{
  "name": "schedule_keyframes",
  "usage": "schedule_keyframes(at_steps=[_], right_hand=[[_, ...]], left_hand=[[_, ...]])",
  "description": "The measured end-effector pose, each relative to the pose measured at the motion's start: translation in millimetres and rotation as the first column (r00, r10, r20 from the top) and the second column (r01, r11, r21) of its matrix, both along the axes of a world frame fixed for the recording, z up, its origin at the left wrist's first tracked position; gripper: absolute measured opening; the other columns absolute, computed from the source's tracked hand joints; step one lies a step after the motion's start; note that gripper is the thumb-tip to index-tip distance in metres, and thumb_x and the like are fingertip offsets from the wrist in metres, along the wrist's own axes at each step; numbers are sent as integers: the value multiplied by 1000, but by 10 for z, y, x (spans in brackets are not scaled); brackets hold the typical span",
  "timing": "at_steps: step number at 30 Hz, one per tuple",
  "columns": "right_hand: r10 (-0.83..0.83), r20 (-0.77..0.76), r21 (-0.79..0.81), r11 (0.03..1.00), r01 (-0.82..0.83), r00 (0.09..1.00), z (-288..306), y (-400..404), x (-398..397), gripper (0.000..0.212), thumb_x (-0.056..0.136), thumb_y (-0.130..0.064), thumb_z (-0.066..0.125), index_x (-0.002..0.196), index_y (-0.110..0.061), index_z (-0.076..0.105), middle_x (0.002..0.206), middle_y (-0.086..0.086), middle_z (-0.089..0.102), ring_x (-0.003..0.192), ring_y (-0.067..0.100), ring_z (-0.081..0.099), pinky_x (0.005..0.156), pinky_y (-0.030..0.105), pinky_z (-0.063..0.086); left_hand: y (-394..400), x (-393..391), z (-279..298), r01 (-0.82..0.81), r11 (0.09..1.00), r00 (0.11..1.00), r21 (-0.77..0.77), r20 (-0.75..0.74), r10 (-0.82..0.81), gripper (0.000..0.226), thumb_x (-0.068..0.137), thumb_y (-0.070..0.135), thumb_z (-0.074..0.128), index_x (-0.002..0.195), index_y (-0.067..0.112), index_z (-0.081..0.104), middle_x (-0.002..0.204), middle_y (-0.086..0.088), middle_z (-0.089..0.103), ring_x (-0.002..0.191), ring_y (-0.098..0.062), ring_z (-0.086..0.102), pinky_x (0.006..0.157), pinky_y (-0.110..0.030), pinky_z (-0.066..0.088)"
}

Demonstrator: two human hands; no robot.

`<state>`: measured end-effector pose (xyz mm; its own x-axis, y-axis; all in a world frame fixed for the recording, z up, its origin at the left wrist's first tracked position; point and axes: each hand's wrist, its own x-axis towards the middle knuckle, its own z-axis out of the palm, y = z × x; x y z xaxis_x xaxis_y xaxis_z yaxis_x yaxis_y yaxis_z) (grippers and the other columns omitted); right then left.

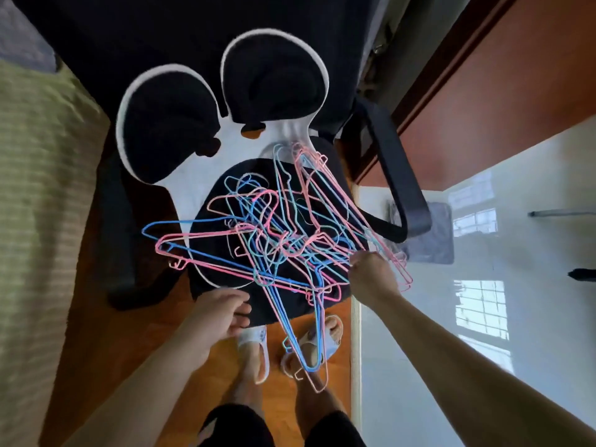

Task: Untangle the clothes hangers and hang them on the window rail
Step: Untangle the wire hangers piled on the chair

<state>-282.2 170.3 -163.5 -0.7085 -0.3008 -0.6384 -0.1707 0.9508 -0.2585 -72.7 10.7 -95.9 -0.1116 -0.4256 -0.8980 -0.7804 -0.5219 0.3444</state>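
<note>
Right hand (371, 275) is closed down on the far right edge of the hanger tangle (274, 240), fingers curled round wires there, tho which hanger exactly I can't tell. Left hand (219, 314) sits near the front edge of the chair seat (225, 291), fingers loosely bent, holding nothing, just beside the pile w/o clearly touching it. Tangle of pink, blue & teal wire hangers lies on the black seat of the office chair, a few long ones drooping off the front over the slippers (258, 346). No window rail in view, only window reflections on the glossy floor (483, 253) to the right. To do this step well, I'd say: pin the heap w/ the left, lift one hanger w/ the right slowly, follow its hook & back it out rather than yank, else the whole lot comes up together
</note>
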Motion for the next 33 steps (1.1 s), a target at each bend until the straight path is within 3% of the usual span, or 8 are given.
schedule_keyframes(at_steps=[4,8,13,16,21,25,29,33], right_hand=[[128,-199,33,992,-123,972,-504,-143,-173,42,93,2,48,128,-14,63,121,13,63,112,33,58,92,43,55],[313,-222,105,949,-296,923,-677,-179,-192,25,88,6,52,98,-13,64,84,2,56,82,27,64,65,32,48],[385,-359,65,919,-389,850,-552,-82,-153,38,82,8,62,116,-8,67,107,9,68,98,32,64,73,40,56],[369,-433,19,916,-401,823,-423,16,-76,38,82,3,68,118,-10,65,111,6,66,101,33,64,66,39,57],[118,-473,-141,968,-207,873,-20,116,103,29,85,-9,74,112,-15,63,105,3,65,82,27,66,61,38,58],[-242,-417,-366,927,82,876,286,45,258,15,99,-5,56,106,-8,69,101,5,66,81,24,63,66,34,57],[-305,-348,-408,901,149,886,472,-94,329,17,100,-6,54,107,-8,69,99,2,64,78,19,59,61,20,44],[-355,-299,-440,875,202,886,569,-220,332,19,101,-5,53,101,-17,67,99,-2,64,82,18,62,66,34,57]], left_hand=[[-112,-237,-540,44,999,999,-3,-25,-44,21,102,10,51,102,16,72,92,-10,75,81,-25,72,82,-39,58],[-141,-281,-580,126,992,991,30,-42,-125,25,102,8,50,99,18,73,92,-9,76,82,-25,73,84,-41,59],[-201,-146,-462,230,973,973,11,-21,-230,24,103,11,51,101,22,72,94,-3,76,87,-22,75,78,-36,61],[-286,-93,-381,251,968,968,3,-15,-251,25,103,11,51,101,23,73,94,-2,76,86,-20,75,78,-35,63],[-379,-126,-224,281,960,957,-13,-68,-281,26,103,12,51,100,23,74,93,-2,77,86,-21,75,84,-39,62],[-321,-250,-105,322,947,938,-9,-131,-320,25,104,14,52,100,26,74,91,2,77,86,-19,75,85,-39,62],[-230,-377,-17,348,937,920,17,-199,-338,25,105,16,50,103,25,73,94,0,77,87,-19,75,87,-39,61],[-162,-401,18,376,927,898,12,-250,-361,23,104,19,52,104,29,73,96,6,76,91,-17,74,92,-44,60]])
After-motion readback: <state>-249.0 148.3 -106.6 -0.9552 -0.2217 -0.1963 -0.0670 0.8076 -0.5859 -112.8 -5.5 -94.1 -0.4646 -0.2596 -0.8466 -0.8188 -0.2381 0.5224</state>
